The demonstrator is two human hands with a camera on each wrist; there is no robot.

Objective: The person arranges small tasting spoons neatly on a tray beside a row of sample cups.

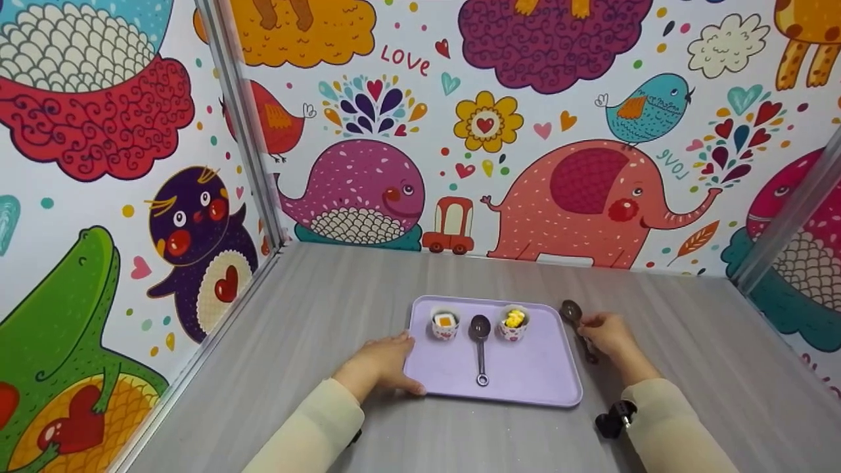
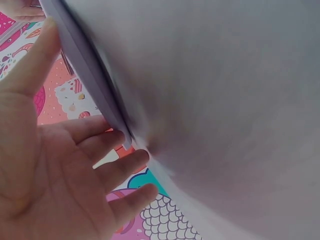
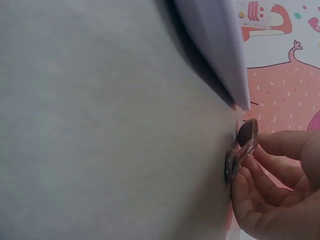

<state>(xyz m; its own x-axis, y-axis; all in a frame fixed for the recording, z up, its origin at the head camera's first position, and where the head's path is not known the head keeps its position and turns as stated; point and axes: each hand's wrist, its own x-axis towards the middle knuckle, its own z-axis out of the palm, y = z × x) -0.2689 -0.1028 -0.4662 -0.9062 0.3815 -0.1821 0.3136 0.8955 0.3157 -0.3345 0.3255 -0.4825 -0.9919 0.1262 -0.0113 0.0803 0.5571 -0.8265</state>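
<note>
A lilac tray lies on the table, its left edge touched by my left hand. In the left wrist view the thumb and fingers of that hand are spread along the tray's rim. To the right of the tray, my right hand pinches the handle of a dark brown measuring spoon. The right wrist view shows the fingertips at this spoon, low against the tabletop. On the tray lies a similar dark spoon, its ringed handle pointing toward me.
Two patterned paper cups stand on the tray: the left cup holds something white and orange, the right cup yellow pieces. Walls with cartoon animals enclose the grey table at the back and sides.
</note>
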